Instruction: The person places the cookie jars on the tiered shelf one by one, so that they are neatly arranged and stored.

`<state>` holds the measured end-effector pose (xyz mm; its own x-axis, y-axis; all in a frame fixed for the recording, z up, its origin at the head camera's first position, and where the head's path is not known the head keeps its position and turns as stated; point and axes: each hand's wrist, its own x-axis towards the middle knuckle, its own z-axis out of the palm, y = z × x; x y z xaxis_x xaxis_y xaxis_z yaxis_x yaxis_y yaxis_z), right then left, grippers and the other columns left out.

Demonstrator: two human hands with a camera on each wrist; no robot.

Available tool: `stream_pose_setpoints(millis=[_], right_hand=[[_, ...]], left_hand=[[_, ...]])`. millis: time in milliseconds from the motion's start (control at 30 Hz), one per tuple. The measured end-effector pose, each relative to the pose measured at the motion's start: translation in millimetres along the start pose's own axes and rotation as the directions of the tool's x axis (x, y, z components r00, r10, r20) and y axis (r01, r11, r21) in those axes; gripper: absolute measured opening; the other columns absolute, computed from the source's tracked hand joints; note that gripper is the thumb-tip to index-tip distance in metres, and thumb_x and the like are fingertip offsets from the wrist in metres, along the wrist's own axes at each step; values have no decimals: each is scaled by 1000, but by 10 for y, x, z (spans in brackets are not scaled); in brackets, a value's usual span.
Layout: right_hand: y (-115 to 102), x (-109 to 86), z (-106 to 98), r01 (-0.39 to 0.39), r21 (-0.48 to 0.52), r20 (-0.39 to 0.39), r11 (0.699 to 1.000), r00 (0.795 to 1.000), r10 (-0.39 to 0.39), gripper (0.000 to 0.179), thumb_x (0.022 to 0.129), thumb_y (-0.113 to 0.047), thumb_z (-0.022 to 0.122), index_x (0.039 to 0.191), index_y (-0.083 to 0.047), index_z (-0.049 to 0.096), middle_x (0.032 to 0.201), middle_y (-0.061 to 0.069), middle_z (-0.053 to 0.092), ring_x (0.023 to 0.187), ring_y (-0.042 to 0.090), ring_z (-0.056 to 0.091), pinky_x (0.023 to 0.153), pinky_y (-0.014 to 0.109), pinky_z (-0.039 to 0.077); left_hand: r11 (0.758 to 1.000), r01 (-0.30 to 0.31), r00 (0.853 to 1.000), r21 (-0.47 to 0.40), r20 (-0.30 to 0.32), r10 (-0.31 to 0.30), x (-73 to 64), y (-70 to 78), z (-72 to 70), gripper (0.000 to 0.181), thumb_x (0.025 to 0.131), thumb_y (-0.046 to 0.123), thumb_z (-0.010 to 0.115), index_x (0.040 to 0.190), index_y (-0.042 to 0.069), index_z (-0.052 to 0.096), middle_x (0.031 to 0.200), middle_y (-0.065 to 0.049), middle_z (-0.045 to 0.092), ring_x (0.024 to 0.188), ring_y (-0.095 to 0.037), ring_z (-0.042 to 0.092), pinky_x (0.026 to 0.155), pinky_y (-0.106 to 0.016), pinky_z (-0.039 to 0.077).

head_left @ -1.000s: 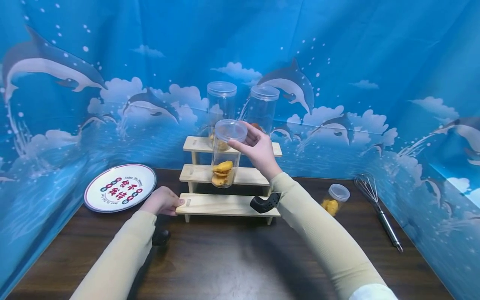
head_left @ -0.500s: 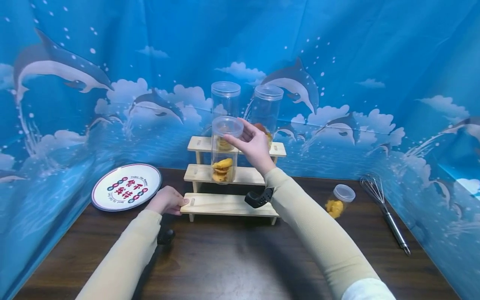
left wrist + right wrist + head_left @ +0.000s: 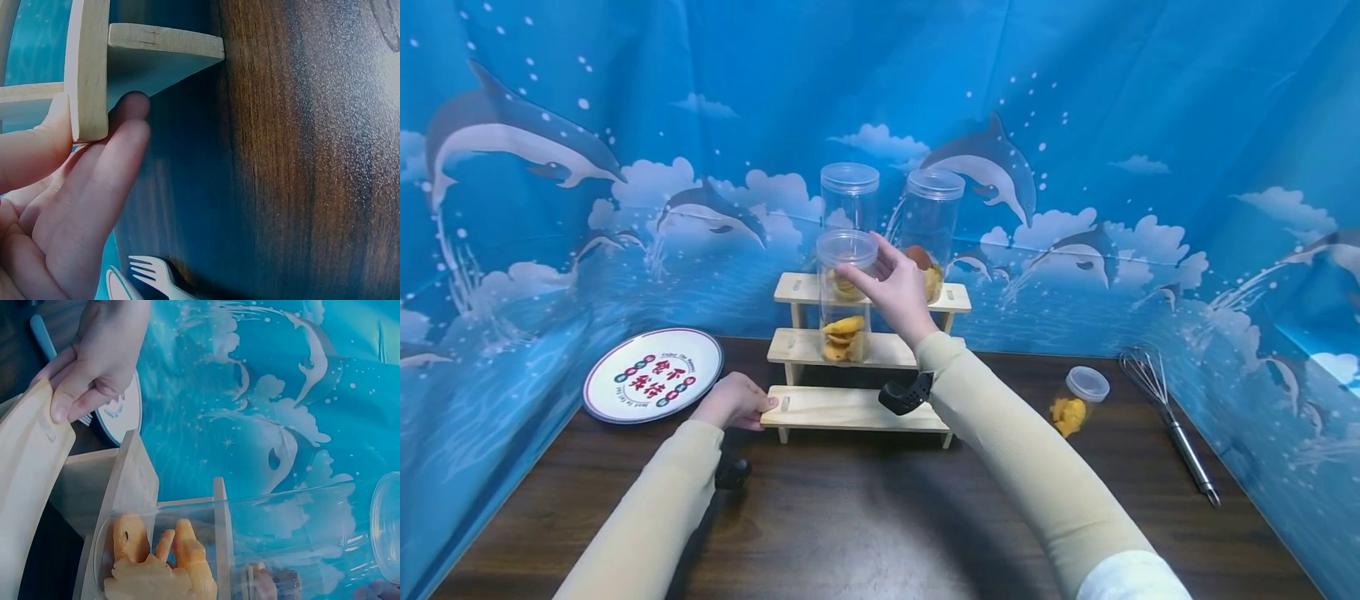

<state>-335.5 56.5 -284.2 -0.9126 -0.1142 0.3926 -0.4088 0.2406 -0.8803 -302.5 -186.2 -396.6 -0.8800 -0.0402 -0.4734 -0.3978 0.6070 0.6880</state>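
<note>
My left hand point(image 3: 736, 402) pinches the left end of the lowest board of a three-tier wooden stand point(image 3: 850, 407). In the left wrist view, the thumb is on one face of the board point(image 3: 90, 75), with fingers against the other. My right hand point(image 3: 901, 290) grips a tall clear jar point(image 3: 842, 333) near its lid, thumb in front. The jar stands upright at the middle tier point(image 3: 891, 350), its base overlapping that board. Yellow and tan snack pieces point(image 3: 153, 575) lie in its bottom; most of the right hand is outside the right wrist view.
Two tall lidded jars point(image 3: 850, 196) with snacks stand on the top tier, behind the held one. A white plate point(image 3: 655, 375) lies left, with a fork point(image 3: 153, 272) near it. Rightward are a small jar point(image 3: 1078, 400) of yellow snacks and a whisk point(image 3: 1183, 450).
My right hand has carried the jar left and slightly up, back over the middle tier. The left hand keeps its hold on the lowest board. The head view has shifted slightly.
</note>
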Motion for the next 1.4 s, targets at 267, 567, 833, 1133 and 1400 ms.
stream_pose_setpoints(millis=[267, 567, 833, 1133, 1400], right_hand=[[33, -46, -75, -2, -36, 43, 999, 999, 3, 81, 83, -44, 71, 148, -18, 31, 148, 4, 41, 133, 14, 41, 107, 29, 38], [58, -196, -295, 67, 50, 55, 996, 996, -70, 80, 82, -37, 74, 147, -14, 33, 149, 0, 39, 133, 4, 39, 105, 16, 36], [179, -388, -621, 84, 94, 32, 992, 996, -88, 71, 85, -25, 72, 146, -12, 36, 147, 3, 41, 134, 11, 41, 106, 21, 37], [470, -662, -995, 79, 78, 21, 994, 996, -81, 72, 85, -27, 72, 146, -16, 35, 148, 4, 40, 135, 12, 39, 106, 21, 37], [606, -848, -1388, 48, 44, -38, 998, 998, -46, 70, 87, -21, 70, 146, -8, 35, 146, 10, 42, 134, 21, 41, 107, 28, 39]], left_hand=[[1000, -5, 1000, 8, 4, 5, 17, 10, 35, 31, 92, 12, 63, 108, -14, 60, 76, -13, 65, 64, -17, 63, 63, -27, 58], [999, -26, 1000, -39, 13, 26, 18, -8, 47, 30, 92, 7, 61, 109, -17, 58, 70, -9, 64, 58, -12, 62, 61, -27, 58], [998, -41, 999, -49, 6, 41, -12, -13, 34, 26, 92, 4, 60, 107, -17, 58, 65, -7, 62, 56, -12, 61, 60, -27, 58], [999, -27, 1000, -28, 3, 27, 1, -6, 41, 29, 92, 6, 61, 109, -18, 57, 68, -9, 63, 58, -13, 61, 60, -26, 58], [1000, -10, 1000, -2, -2, 10, 25, 3, 26, 29, 92, 7, 62, 109, -16, 58, 73, -12, 65, 61, -16, 63, 62, -28, 58]])
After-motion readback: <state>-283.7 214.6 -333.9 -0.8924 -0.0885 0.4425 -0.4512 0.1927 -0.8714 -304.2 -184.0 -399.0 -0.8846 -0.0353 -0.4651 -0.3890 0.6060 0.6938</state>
